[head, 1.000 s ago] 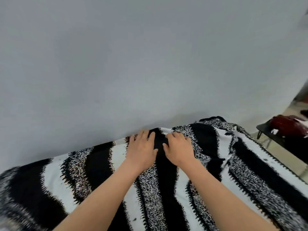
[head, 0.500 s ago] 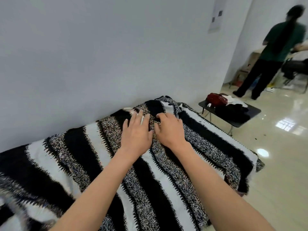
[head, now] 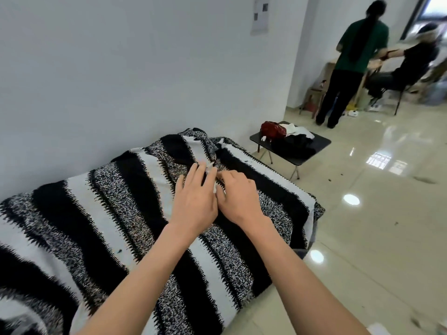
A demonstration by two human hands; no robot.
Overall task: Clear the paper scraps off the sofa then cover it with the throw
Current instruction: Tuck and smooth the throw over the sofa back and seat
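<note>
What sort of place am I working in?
Probably a shared indoor room, home or studio: a striped throw over a sofa against a white wall, a glossy tiled floor, and a low black table holding a red bag.
</note>
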